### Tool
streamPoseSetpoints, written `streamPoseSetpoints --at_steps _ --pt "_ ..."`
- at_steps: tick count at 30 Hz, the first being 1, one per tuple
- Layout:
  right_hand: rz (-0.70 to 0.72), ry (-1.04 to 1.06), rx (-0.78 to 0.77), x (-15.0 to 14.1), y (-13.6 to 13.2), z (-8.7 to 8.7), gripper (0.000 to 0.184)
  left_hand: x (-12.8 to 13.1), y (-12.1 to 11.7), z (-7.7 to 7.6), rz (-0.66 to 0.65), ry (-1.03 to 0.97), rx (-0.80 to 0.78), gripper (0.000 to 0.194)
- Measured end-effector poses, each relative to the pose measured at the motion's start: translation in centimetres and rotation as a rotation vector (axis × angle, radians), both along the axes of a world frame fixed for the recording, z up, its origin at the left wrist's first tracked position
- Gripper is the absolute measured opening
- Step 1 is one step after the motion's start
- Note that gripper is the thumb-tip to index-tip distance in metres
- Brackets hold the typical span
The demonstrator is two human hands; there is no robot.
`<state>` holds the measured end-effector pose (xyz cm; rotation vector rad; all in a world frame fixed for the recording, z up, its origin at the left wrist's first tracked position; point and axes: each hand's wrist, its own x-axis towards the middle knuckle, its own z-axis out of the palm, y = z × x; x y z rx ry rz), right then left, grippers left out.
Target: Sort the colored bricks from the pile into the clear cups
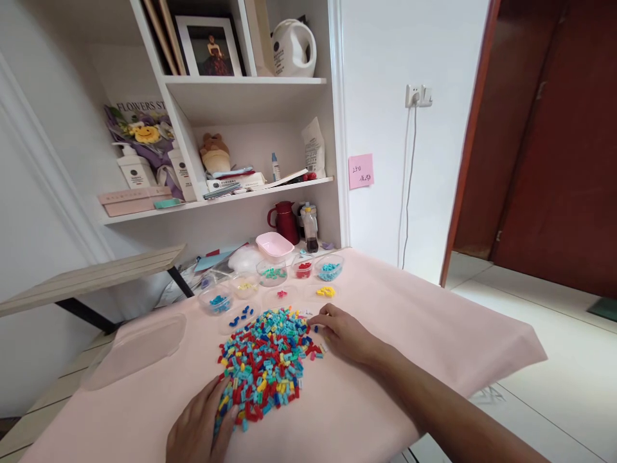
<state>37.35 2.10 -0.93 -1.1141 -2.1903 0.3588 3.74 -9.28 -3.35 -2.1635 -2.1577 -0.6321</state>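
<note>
A heap of small plastic building bricks [265, 354], mostly red, light blue, teal and yellow, lies on the pink table cover. My left hand [200, 421] rests at the heap's near left edge, thumb apart from the fingers, touching the outer bricks. At the right edge is my right hand [344, 331], its fingers curled and their tips low over the bricks. Beside those fingertips lies a dark blue brick [316, 328]. Whatever is between the fingers is too small to make out.
Behind the heap stand clear containers of sorted pieces: blue [219, 303], green [274, 273], red [303, 269], light blue [330, 271] and yellow [326, 292]. A pink basin [274, 245] and a red jug [285, 222] stand farther back. A clear lid [139, 347] lies left.
</note>
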Motion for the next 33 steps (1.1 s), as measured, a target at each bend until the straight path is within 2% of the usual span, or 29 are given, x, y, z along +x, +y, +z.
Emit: streamPoseSetpoints --at_steps 4,8,12,14,18,21,24,28,33 --pt "-0.053 -0.029 -0.02 0.2 0.1 0.0 0.036 -0.3 0.1 -0.2 -0.009 0.007 -0.008 0.05" --pt "-0.101 -0.006 -0.047 0.5 0.1 0.2 0.037 -0.3 0.1 -0.8 0.001 0.027 0.077 0.048" --pt "-0.063 -0.067 -0.002 0.4 0.1 0.3 0.048 -0.2 0.2 -1.4 0.014 0.04 0.111 0.048" --pt "-0.052 -0.072 -0.004 0.4 0.1 0.3 0.044 -0.4 0.3 -1.5 0.016 0.052 0.125 0.049" --pt "-0.076 -0.017 -0.051 0.6 0.3 0.4 0.031 -1.5 0.7 -1.6 -0.006 0.05 0.002 0.054" --pt "-0.073 -0.033 -0.04 0.6 0.3 0.3 0.031 -2.1 1.0 -1.6 -0.024 0.045 -0.062 0.056" --pt "-0.059 -0.091 -0.009 0.5 0.3 0.3 0.032 -1.9 1.0 -1.8 -0.025 0.048 -0.019 0.054" --pt "-0.057 -0.126 -0.019 0.2 0.2 0.3 0.027 -1.1 0.7 -2.0 -0.002 0.044 0.124 0.05" --pt "-0.056 -0.073 -0.068 0.0 0.3 0.4 0.022 -0.4 0.5 -1.2 -0.001 0.018 0.104 0.053"
